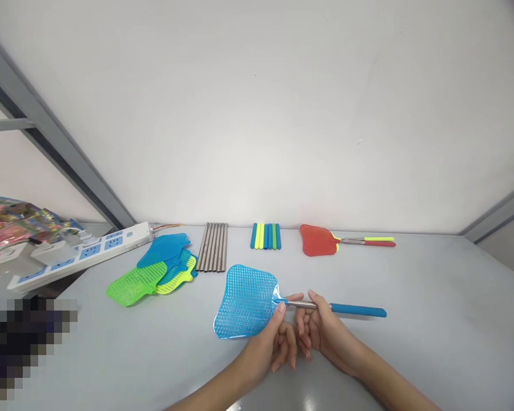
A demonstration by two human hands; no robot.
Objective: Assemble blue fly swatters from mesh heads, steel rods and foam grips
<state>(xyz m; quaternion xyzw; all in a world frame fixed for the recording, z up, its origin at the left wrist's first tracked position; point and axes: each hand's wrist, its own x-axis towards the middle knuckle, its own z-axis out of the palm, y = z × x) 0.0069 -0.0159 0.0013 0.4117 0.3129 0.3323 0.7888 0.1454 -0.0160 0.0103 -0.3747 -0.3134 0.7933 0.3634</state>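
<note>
Holding one blue swatter (246,299) (perforated): left grip (269,341), right grip (326,331).

Right of the fingers of the right hand (325,331), the blue handle (355,309) bars the way first — past its tip, open tabletop (445,297) runs toward the grey frame (498,210). Straight beyond the fingers, a free strip reaches as far as the metal tubes (213,248), the coloured grips (266,236) and the red swatter (319,241); narrow gaps part these groups, but the wall (261,114) blocks everything behind them. Left of the fingers of the left hand (269,342) sits the blue swatter head (246,302), with the loose heads (160,251) and power strip (101,248) farther left — between both hands' curled fingers, barely any room.
</note>
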